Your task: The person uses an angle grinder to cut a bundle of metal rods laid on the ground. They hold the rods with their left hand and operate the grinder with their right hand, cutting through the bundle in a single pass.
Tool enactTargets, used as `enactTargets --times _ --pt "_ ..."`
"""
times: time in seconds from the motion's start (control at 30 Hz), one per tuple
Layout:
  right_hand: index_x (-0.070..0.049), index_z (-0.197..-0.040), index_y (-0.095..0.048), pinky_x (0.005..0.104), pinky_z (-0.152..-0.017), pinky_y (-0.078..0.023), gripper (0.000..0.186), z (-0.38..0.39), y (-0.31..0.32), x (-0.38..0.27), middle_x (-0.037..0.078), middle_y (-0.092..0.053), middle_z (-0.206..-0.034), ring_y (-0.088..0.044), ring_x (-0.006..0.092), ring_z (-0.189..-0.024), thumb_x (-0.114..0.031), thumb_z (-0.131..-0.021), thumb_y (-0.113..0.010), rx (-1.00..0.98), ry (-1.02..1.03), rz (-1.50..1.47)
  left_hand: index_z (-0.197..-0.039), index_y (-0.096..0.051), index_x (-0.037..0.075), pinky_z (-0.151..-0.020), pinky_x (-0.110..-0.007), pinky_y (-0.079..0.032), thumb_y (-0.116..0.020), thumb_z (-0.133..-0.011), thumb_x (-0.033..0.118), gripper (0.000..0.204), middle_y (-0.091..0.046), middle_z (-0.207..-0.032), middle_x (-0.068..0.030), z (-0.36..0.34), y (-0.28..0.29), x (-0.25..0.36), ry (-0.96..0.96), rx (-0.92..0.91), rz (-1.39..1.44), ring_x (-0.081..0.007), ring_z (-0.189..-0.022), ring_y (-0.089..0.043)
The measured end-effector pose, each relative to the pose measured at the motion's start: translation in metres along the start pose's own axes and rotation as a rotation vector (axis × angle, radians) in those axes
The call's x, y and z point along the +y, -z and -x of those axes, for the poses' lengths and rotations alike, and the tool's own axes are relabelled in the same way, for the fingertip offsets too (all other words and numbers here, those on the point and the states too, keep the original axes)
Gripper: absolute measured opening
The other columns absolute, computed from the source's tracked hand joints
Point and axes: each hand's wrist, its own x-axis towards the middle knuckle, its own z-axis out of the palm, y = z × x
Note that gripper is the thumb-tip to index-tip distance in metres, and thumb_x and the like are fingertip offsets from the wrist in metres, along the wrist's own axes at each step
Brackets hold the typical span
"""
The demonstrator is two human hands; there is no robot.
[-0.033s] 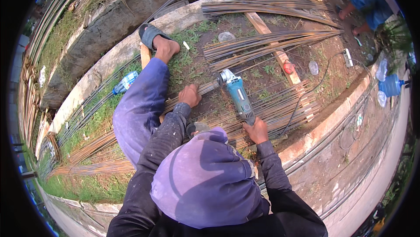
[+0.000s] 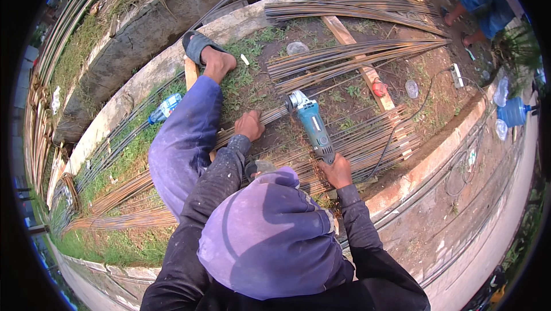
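Note:
My right hand (image 2: 335, 171) is closed around the rear of a teal and grey angle grinder (image 2: 315, 129), the trigger side hidden beneath my fingers. The grinder's metal head (image 2: 297, 101) points away from me and meets the end of a bundle of thin steel rods (image 2: 274, 115). Small orange specks show beside the tool's rear end. My left hand (image 2: 249, 125) wraps round the same rods, a short way left of the grinder head. More rusty rods (image 2: 367, 144) lie under and to the right of the tool.
Further rod bundles (image 2: 356, 61) rest across a wooden plank (image 2: 351, 44). A power cable runs to a white socket strip (image 2: 457, 75) at the right. A bottle (image 2: 166, 109) lies left of my leg. Another person's legs (image 2: 488, 4) stand at the far right, near a blue water jug (image 2: 512, 113).
Orange specks now show more clearly beside the grinder's rear. Both hands and the grinder hold practically the same place.

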Motion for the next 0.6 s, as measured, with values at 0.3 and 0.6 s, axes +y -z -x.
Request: enactTargets --times 0.3,0.6 --pt "0.007 -0.088 -0.063 0.0464 -0.072 -0.052 0.043 -0.008 0.002 -0.003 0.028 -0.066 -0.08 -0.066 0.0436 -0.081 -0.029 -0.071 -0.076 0.017 0.026 0.003 -0.129 -0.058 0.011 -0.096 -0.049 -0.045 -0.069 -0.077 0.023 0.055 -0.063 -0.117 -0.017 -0.007 0.008 0.003 0.006 -0.02 -0.002 -0.0372 -0.113 -0.056" --pt "0.009 -0.089 -0.062 0.0477 -0.075 -0.052 0.044 -0.007 0.006 -0.011 0.029 -0.067 -0.083 -0.066 0.0449 -0.085 -0.029 -0.07 -0.076 -0.026 -0.017 -0.005 -0.127 -0.059 0.011 -0.095 -0.048 -0.046 -0.067 -0.077 0.022 0.052 -0.064 -0.114 -0.0181 -0.008 0.001 -0.002 -0.001 0.03 0.01 -0.0375 -0.112 -0.057"
